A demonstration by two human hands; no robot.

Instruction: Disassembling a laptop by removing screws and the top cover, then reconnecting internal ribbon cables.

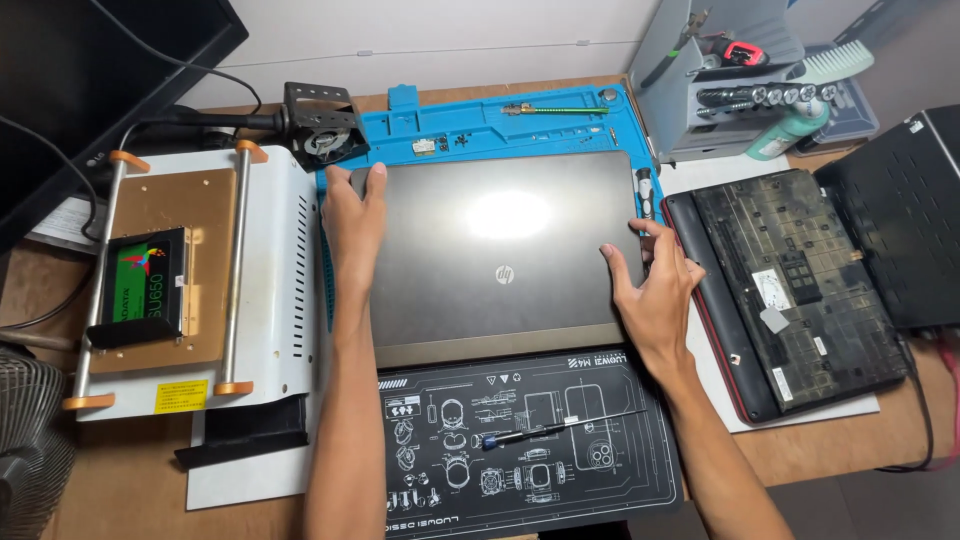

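Yellow label (181, 396) (rectangular) front-left

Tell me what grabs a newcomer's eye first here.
The closed grey-brown metal laptop at centre, lying on a blue silicone work mat, with the left hand and right hand on its two side edges. Right of it lies an upside-down black laptop with a red rim.
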